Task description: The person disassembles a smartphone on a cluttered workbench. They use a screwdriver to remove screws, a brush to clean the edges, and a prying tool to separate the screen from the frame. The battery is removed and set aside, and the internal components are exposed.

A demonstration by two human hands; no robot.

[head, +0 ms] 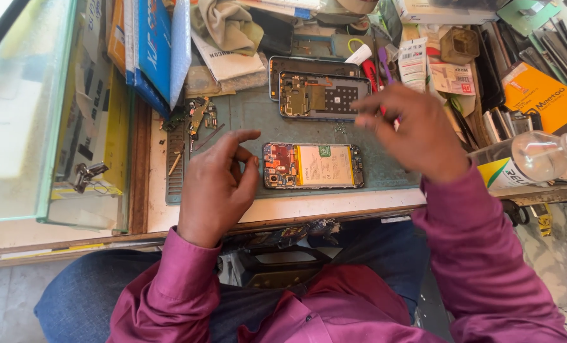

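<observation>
Opened phone (pixel 313 166), its back off so the battery and circuit boards show, lies flat near the front edge of your grey-green work mat (pixel 252 117), between your two hands. Your left hand (pixel 217 184) rests at the mat's front left part, just beside the phone's left end; its fingers are loosely curled, the forefinger stretched out and the thumb near the middle finger, and you cannot tell from this view whether anything tiny sits between them. Your right hand (pixel 417 130) hovers over the mat's right edge, above and to the right of the phone, fingers bent and spread, blurred, with nothing clearly held. Behind the phone, toward the mat's far edge, lies a second phone frame (pixel 321 95) with a dark back cover (pixel 309 67) partly under it. A few tiny screws (pixel 341 129) sit between that frame and the opened phone. Small circuit parts (pixel 198 116) lie at the mat's far left corner. A clear plastic bottle (pixel 537 155) lies on its side off the mat's right edge, and a glass case (pixel 55 114) stands to the left of the bench.
</observation>
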